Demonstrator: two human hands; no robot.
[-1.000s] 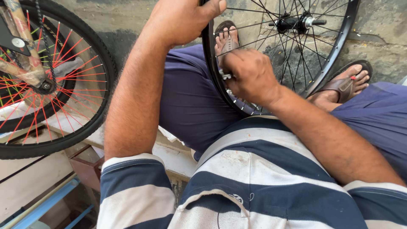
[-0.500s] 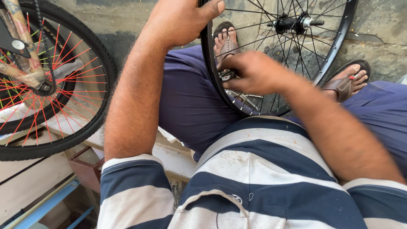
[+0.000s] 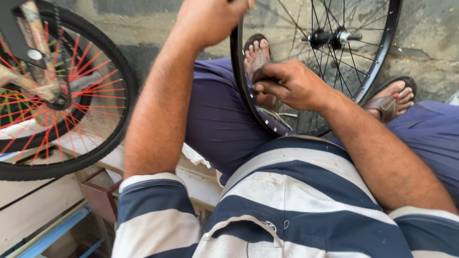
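Observation:
A bare black bicycle wheel rim [image 3: 388,45] with thin steel spokes and a hub [image 3: 330,37] stands upright between my knees. My left hand [image 3: 210,19] grips the rim at its top, at the upper edge of the view. My right hand [image 3: 289,85] is closed around the rim's near left side, fingers pinched at the spoke ends; whether it holds a small tool is hidden. My feet in dark sandals [image 3: 389,100] rest on the concrete ground behind the wheel.
A second bicycle wheel [image 3: 103,143] with a black tyre and red spokes stands at the left, fitted in a frame with a chain. A wooden bench edge [image 3: 201,184] lies under my thigh, and a blue bar [image 3: 52,231] runs at bottom left.
My right hand has slid a little up and left along the rim. The wheel has turned slightly. My left hand keeps its hold at the top.

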